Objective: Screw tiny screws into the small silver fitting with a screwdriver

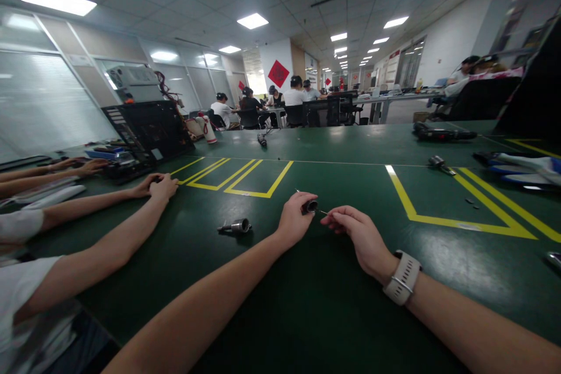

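The thin, light-coloured metal rod (323, 212) could slip or spring away, since the right hand (353, 227) seems to pinch it by just thumb and fingertips. Its far end lies close to the short, dark, open-ended cylinder (310, 206); whether they touch cannot be told, and a skewed push might bend the rod or scratch the cylinder's rim. The left hand (294, 217) is curled around that cylinder, to the right of the loose silver metal cylinder with a narrow shaft (239, 226); a loosened grip could let it turn or drop. Both forearms reach forward from the near edge, the right one farther from the loose silver cylinder, its wrist bent inward below a pale strapped watch (403, 279), and the hands nearly meet above the dark green tabletop (333, 304).
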